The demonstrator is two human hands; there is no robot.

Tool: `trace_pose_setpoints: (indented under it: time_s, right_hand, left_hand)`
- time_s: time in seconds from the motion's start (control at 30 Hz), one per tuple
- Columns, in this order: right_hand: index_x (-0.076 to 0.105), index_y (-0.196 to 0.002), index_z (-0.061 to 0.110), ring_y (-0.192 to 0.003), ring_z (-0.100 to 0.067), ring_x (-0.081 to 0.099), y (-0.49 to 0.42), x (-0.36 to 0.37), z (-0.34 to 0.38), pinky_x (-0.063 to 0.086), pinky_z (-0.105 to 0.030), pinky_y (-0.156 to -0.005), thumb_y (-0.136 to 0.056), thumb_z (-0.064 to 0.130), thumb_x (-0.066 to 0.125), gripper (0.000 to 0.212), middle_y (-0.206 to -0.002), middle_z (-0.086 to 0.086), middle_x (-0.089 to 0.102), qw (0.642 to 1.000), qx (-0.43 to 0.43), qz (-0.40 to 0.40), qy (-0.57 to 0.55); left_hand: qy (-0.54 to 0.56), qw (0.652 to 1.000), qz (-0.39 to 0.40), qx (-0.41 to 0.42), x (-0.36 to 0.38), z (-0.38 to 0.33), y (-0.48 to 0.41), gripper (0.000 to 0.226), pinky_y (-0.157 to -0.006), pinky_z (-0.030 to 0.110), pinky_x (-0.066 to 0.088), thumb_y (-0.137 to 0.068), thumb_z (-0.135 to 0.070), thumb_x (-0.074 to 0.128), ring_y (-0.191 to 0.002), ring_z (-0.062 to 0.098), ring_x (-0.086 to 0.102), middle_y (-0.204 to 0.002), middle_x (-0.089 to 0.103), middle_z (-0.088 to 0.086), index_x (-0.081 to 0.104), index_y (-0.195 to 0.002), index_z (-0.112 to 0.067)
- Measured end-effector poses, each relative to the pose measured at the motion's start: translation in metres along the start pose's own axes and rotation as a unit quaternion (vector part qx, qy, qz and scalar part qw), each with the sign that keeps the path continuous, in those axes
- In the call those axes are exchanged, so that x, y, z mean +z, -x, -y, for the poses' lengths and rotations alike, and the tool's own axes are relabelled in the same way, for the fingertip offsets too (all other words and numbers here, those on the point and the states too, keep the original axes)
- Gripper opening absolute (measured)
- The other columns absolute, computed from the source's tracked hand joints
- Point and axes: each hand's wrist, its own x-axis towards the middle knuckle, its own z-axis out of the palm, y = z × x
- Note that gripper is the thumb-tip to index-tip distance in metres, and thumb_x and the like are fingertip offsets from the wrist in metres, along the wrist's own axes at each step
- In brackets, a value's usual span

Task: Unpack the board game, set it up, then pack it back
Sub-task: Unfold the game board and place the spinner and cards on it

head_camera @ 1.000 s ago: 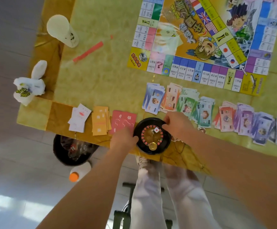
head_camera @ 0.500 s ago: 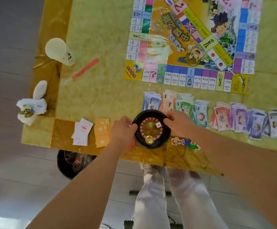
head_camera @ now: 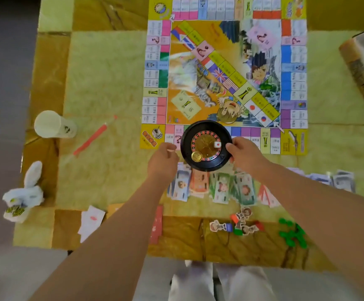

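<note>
Right grip (head_camera: 245, 152) is pinched on the right rim of the roulette wheel (head_camera: 206, 145), with the thumb laid on the rim and the fingers curled at its edge. Left grip (head_camera: 162, 161) is loosely curled with nothing held, just beside the wheel's left rim; whether it touches cannot be told.

The wheel is pictured over the near row of squares of the game board (head_camera: 224, 68), its near edge above the far edge of the paper money (head_camera: 211, 185). A white die (head_camera: 217, 144) and a gold coin (head_camera: 196, 156) are carried inside it. Whether the wheel rests on the board or is held clear of it cannot be told.

Half a second earlier the wheel was gripped from both sides at the near edge of the counter (head_camera: 111, 83), on the near side of the money row. It has since been carried over the money to the board, and the left grip has been released from it.

Character pawns (head_camera: 239, 224) and green pieces (head_camera: 292, 233) are seen near the right forearm. White cards (head_camera: 91, 222) and red cards (head_camera: 158, 224) are seen on either side of the left forearm. A white cup (head_camera: 53, 124) and a red stick (head_camera: 89, 140) are set at the left.
</note>
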Motion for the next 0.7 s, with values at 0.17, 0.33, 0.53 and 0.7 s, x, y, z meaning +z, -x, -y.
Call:
trace_pose_setpoints:
  time_s: [0.17, 0.33, 0.53, 0.7]
  right_hand:
    - [0.048, -0.085, 0.004, -0.072, -0.024, 0.044, -0.032, -0.026, -0.002, 0.027, -0.033, -0.062, -0.1, 0.019, 0.042, 0.022, -0.08, -0.018, 0.051, 0.999, 0.026, -0.032, -0.01]
    - [0.044, -0.083, 0.005, -0.073, -0.025, 0.046, -0.058, -0.042, 0.006, 0.036, -0.037, -0.065, -0.1, 0.017, 0.042, 0.02, -0.08, -0.019, 0.051, 0.992, 0.068, -0.078, -0.073]
    - [0.044, -0.074, 0.011, -0.065, -0.025, 0.045, -0.091, -0.056, 0.032, 0.034, -0.036, -0.063, -0.098, 0.019, 0.044, 0.025, -0.076, -0.019, 0.051, 0.983, 0.095, -0.096, -0.128]
    - [0.039, -0.075, 0.013, -0.06, -0.024, 0.044, -0.115, -0.066, 0.061, 0.035, -0.037, -0.064, -0.099, 0.017, 0.043, 0.025, -0.077, -0.017, 0.043, 0.97, 0.105, -0.107, -0.189]
  left_hand:
    - [-0.157, 0.986, 0.018, 0.051, 0.019, -0.027, -0.018, 0.039, -0.09, 0.033, 0.042, -0.095, -0.014, 0.046, -0.113, 0.025, 0.053, -0.117, 0.058, 0.004, 0.047, -0.135, -0.013]
    - [-0.319, 0.935, 0.032, 0.151, 0.025, -0.047, -0.04, 0.044, -0.111, 0.036, 0.026, -0.095, -0.013, 0.048, -0.14, 0.026, 0.024, -0.153, 0.03, 0.007, 0.045, -0.138, -0.014]
    - [-0.31, 0.934, 0.01, 0.178, 0.017, -0.081, -0.078, 0.055, -0.11, 0.039, 0.029, -0.091, -0.008, 0.05, -0.143, 0.026, 0.021, -0.158, 0.021, 0.008, 0.039, -0.144, -0.017]
    - [-0.32, 0.935, 0.019, 0.156, 0.014, -0.101, -0.106, 0.068, -0.107, 0.044, 0.036, -0.089, -0.012, 0.054, -0.139, 0.03, 0.025, -0.154, 0.024, 0.012, 0.028, -0.15, -0.026]
